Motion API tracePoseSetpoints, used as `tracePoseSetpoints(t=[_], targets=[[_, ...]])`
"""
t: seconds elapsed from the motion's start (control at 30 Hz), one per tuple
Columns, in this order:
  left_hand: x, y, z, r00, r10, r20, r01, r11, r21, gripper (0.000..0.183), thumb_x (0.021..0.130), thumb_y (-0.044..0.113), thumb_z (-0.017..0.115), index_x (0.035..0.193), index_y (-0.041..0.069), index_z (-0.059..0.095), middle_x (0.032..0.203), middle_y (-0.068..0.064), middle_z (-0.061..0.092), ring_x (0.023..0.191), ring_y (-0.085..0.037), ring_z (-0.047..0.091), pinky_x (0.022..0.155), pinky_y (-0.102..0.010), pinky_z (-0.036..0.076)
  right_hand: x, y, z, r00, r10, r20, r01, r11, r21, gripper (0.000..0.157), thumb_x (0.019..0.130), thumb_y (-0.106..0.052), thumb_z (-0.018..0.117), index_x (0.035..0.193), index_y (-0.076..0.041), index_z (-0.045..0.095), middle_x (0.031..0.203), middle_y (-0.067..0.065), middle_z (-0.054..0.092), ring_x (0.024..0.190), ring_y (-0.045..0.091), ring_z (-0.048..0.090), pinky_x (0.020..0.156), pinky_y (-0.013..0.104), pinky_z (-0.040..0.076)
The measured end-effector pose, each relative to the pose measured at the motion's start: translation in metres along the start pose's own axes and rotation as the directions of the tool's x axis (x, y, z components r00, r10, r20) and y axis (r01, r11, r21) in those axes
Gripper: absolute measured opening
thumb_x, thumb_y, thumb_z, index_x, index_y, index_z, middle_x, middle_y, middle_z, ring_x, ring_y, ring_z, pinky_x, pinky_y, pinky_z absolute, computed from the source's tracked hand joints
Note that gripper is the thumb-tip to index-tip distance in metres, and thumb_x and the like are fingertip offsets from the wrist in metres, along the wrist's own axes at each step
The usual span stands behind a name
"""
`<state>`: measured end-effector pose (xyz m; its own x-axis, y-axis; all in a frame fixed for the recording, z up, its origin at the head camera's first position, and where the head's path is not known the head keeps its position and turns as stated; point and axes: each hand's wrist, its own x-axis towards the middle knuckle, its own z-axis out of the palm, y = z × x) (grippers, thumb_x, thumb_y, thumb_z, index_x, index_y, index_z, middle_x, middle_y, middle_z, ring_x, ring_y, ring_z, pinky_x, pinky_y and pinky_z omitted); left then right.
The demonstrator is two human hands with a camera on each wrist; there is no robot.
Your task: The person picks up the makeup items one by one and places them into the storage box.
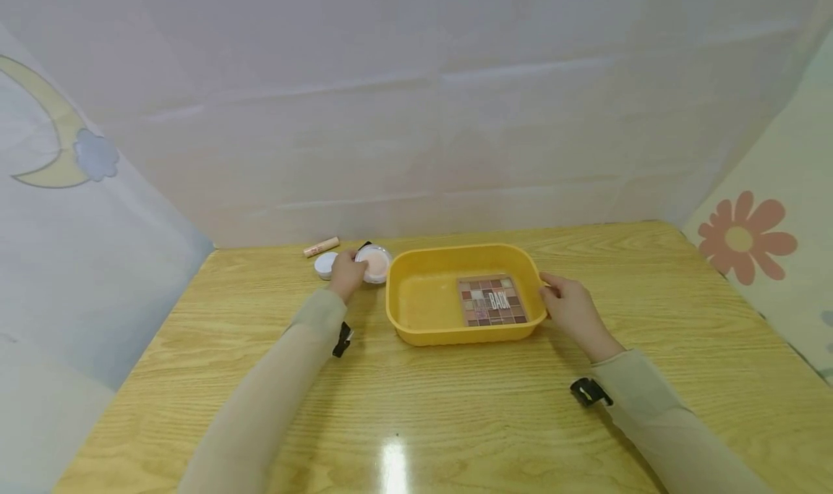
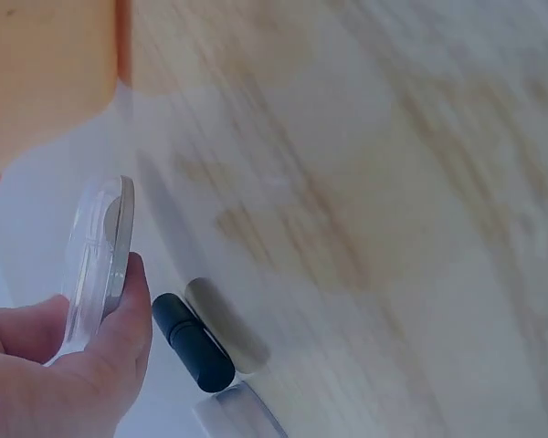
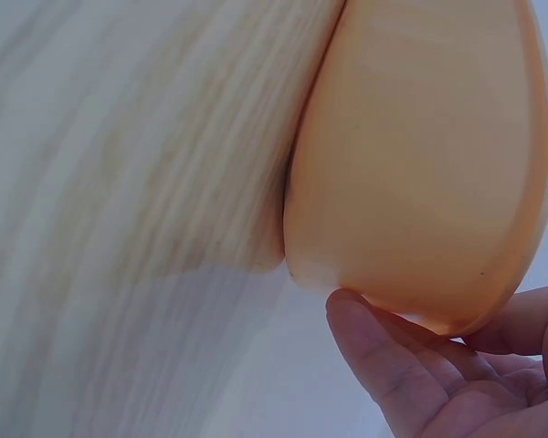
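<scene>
My left hand pinches a round, clear-cased powder compact between thumb and fingers, just left of the yellow plastic basket. In the left wrist view the compact is held on edge, with its pale disc inside. At the basket's right end my right hand grips the rim, thumb at the lip and fingers against the outer wall, as the right wrist view also shows. An eyeshadow palette with many coloured squares lies flat in the right half of the basket.
A white round jar sits left of my left hand, with a peach-coloured tube behind it. A small black tube lies near the compact. The wood-grain table meets a cloth-like backdrop at its far edge.
</scene>
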<state>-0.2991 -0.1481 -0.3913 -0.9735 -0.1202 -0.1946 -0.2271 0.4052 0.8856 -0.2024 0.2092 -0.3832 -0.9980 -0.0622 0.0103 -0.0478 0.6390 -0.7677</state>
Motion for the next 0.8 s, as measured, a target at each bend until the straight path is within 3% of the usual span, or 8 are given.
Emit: tracePoseSetpoints(t=[0.27, 0.8], targets=[[-0.014, 0.001, -0.003, 0.999, -0.036, 0.009, 0.037, 0.986, -0.160, 0.046, 0.104, 0.002, 0.039, 0.146, -0.017, 0.033, 0.151, -0.032, 0.037, 0.142, -0.039, 0.038, 0.115, -0.044, 0.038, 0.000, 0.000, 0.000, 1.000, 0.015, 0.005, -0.015, 1.000, 0.000, 0.044, 0.106, -0.004, 0.041, 0.143, 0.021, 0.037, 0.126, 0.042, 0.056, 0.106, 0.047, 0.064, 0.072, 0.035, 0.061], [-0.033, 0.010, -0.011, 0.999, -0.048, 0.015, 0.050, 0.932, -0.360, 0.049, 0.105, -0.003, 0.034, 0.148, -0.021, 0.022, 0.151, -0.038, 0.031, 0.139, -0.042, 0.042, 0.113, -0.040, 0.041, 0.000, 0.001, 0.000, 1.000, 0.007, 0.005, -0.007, 1.000, -0.006, 0.045, 0.106, -0.005, 0.042, 0.143, 0.020, 0.036, 0.127, 0.042, 0.055, 0.106, 0.047, 0.064, 0.070, 0.033, 0.060]])
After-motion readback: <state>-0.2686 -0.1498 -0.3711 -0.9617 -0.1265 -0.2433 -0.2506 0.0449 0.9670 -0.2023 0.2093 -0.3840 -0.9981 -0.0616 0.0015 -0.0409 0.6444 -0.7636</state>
